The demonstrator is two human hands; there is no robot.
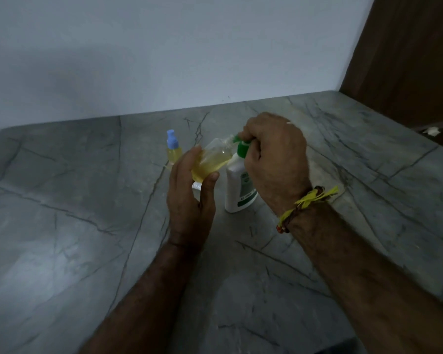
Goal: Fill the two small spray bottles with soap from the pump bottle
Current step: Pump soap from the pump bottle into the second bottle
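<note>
A: Centre of the frame: what does each hand have?

B: The left hand (189, 185) is curled round the lower body of a small clear bottle (211, 159), thumb on the near side, fingers behind. The right hand (274, 149) is closed over the green pump head (242, 146) of the white pump bottle (241, 185); its fingertips are hidden, so how tightly it presses cannot be told.

A: Where do these things sit?

B: The clear bottle is held off the grey stone counter (87, 200), just left of the pump bottle, which stands on the counter. A second small bottle with a blue spray cap (173, 146) stands upright behind, above and left of the left hand.

A: Which way does the held bottle point?

B: Tilted; its long axis runs from lower left to upper right, the neck at the green spout. Yellow soap lies in its lower part.

A: How should it handle?

B: Probably light, thin-walled plastic, likely slippery if soap runs down it. The body is the sensible hold, lightly squeezed. The pump bottle looks stiffer and heavier, but might tip under a sideways push
</note>
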